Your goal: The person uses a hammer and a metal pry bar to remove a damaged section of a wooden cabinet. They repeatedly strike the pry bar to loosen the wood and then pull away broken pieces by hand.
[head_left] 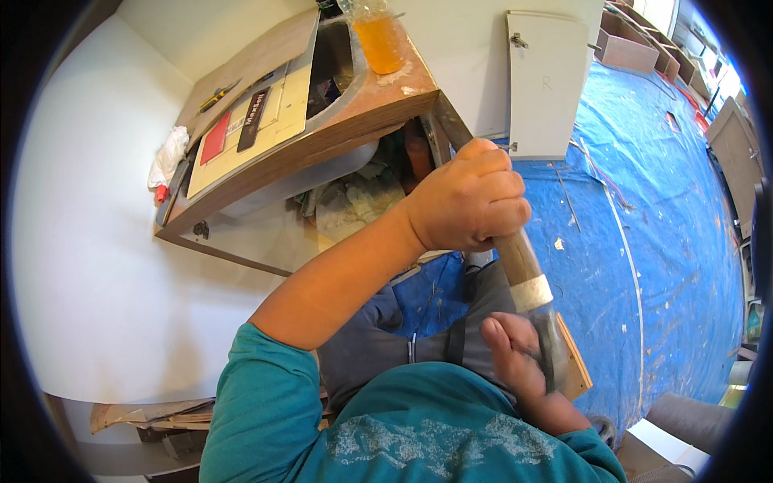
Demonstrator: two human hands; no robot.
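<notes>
My left hand (471,197) is closed round a long tool (515,258) with a wooden handle and a pale band, held at a slant above my lap. Its dark lower end is blurred. Beside that end, low at the right of my body, is my right hand (515,354), blurred and partly hidden, so whether it grips the tool is unclear. The tool's upper end reaches toward the corner of a wooden cabinet (298,145) in front of me, which has a cut-out top and cloths and other items inside.
A bottle of orange liquid (378,48), pliers (217,95) and a pale board (266,105) lie or stand on the cabinet top. A white door panel (546,97) leans behind. Blue sheeting (612,290) covers the floor at right, with wooden boxes (624,40) at the back.
</notes>
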